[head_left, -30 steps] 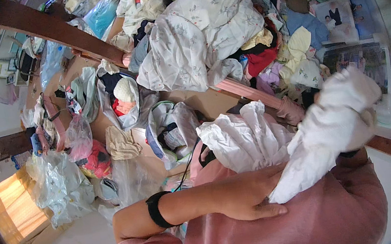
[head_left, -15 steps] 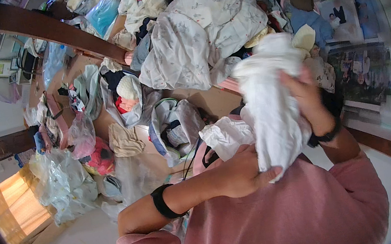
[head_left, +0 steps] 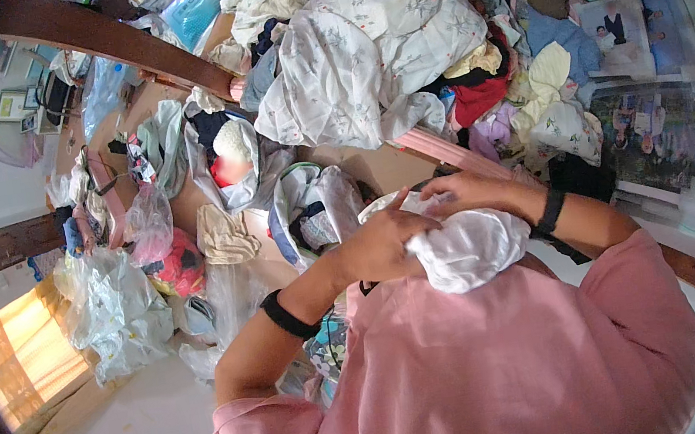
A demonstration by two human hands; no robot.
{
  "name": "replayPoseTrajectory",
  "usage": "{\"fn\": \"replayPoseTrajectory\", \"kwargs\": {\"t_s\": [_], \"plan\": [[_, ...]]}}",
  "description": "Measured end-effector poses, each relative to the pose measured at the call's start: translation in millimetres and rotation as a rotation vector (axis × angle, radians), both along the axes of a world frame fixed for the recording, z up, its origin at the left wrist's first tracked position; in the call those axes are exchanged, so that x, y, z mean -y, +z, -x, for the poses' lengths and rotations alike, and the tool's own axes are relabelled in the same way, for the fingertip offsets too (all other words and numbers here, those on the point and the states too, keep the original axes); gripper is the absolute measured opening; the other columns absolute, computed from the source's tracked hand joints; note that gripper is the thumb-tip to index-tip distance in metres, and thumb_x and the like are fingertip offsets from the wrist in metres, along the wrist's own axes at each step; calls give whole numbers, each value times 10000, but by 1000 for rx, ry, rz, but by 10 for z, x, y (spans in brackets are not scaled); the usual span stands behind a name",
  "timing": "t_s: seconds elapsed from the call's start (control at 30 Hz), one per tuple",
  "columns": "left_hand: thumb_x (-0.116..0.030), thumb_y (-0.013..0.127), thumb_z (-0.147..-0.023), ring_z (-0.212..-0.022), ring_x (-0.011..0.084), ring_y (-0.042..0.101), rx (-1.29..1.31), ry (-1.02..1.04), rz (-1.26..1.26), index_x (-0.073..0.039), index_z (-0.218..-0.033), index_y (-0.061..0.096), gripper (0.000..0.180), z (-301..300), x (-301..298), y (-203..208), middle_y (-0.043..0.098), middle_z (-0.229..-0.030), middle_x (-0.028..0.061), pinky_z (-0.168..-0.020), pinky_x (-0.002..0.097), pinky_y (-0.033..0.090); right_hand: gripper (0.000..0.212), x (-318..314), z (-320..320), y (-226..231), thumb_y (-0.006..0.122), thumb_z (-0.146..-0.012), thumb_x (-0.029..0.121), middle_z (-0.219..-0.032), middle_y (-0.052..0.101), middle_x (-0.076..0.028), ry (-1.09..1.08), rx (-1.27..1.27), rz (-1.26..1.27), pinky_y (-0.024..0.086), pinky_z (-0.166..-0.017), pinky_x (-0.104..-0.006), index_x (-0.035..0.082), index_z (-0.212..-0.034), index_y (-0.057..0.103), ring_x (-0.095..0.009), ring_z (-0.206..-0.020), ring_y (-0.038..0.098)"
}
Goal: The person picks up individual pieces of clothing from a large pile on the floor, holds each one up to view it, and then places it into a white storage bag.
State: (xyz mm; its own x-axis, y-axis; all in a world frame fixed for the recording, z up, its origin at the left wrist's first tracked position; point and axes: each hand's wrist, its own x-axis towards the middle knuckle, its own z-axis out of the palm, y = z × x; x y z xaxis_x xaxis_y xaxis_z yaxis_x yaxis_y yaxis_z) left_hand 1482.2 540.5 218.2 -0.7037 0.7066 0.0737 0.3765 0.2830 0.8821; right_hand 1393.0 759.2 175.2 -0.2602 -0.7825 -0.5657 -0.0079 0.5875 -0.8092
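In front of my chest hangs a white cloth (head_left: 473, 251), bunched and folded over on itself; its exact kind does not show. My left hand (head_left: 385, 238) grips its left edge, with the index finger raised. Across the top of the same cloth lies my right hand (head_left: 480, 192), fingers bent and closed on it, partly hidden by the folds. Another piece of white fabric (head_left: 377, 205) shows just beyond my left hand. Both wrists wear black bands.
A large white printed sheet (head_left: 369, 47) covers part of a heap of clothes. Open bags of clothes (head_left: 311, 208) stand ahead, a beige cloth (head_left: 227, 235) beside them. Plastic bags (head_left: 119, 313) lie at left. A wooden beam (head_left: 115, 50) crosses at upper left; framed photos (head_left: 651, 137) stand right.
The white cloth, held up long and blurred before, is now lower and bunched. My right hand has come down and left toward my left hand, which has moved slightly up and left.
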Motion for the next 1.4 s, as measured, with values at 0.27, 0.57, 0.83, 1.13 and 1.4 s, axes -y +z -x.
{"fn": "replayPoseTrajectory", "kwargs": {"t_s": [0.27, 0.57, 0.83, 1.13, 1.4], "plan": [[-165, 573, -886, -925, 163, 622, 1023, 791, -1025, -68, -1158, 547, 291, 125, 422, 106, 632, -1032, 49, -795, 324, 517, 661, -129, 122, 307, 562, -864, 492, -1216, 547, -73, -726, 927, 655, 396, -966, -331, 43, -1325, 410, -164, -1096, 521], [-215, 516, -828, -979, 238, 615, 779, 902, -1214, -30, -1217, 486, 432, 174, 951, 189, 603, -1127, 98, -867, 374, 494, 453, 680, 295, 1016, 683, -797, 77, -1117, 598, -48, -619, 134, 768, 464, -846, -284, 27, -1212, 509, -121, -961, 576], [-141, 666, -781, -1093, 241, 552, 659, 952, -1089, -27, -1302, 407, 592, 178, 580, 372, 534, -1242, 105, -949, 397, 432, 438, 967, 428, 685, 650, -831, 87, -1099, 604, -43, -634, 178, 572, 453, -827, -263, 2, -1232, 494, -127, -931, 572], [11, 606, -740, -1101, 215, 548, 805, 831, -1093, -7, -1289, 423, 579, -18, 790, 429, 556, -1212, 94, -959, 351, 419, 950, 797, 590, 1591, 795, -643, 461, -1370, 393, -168, -321, -1113, 590, 310, -1040, -396, -9, -1341, 355, -293, -1272, 379], [26, 715, -669, -1194, 132, 422, 588, 611, -559, -17, -1387, 291, 835, -60, 497, 507, 464, -1303, 56, -1009, 295, 330, 272, 1134, 733, 1763, 692, -817, 249, -544, 535, -4, -5, -698, 268, 361, -481, -262, 11, -703, 623, -71, -512, 428]]}}
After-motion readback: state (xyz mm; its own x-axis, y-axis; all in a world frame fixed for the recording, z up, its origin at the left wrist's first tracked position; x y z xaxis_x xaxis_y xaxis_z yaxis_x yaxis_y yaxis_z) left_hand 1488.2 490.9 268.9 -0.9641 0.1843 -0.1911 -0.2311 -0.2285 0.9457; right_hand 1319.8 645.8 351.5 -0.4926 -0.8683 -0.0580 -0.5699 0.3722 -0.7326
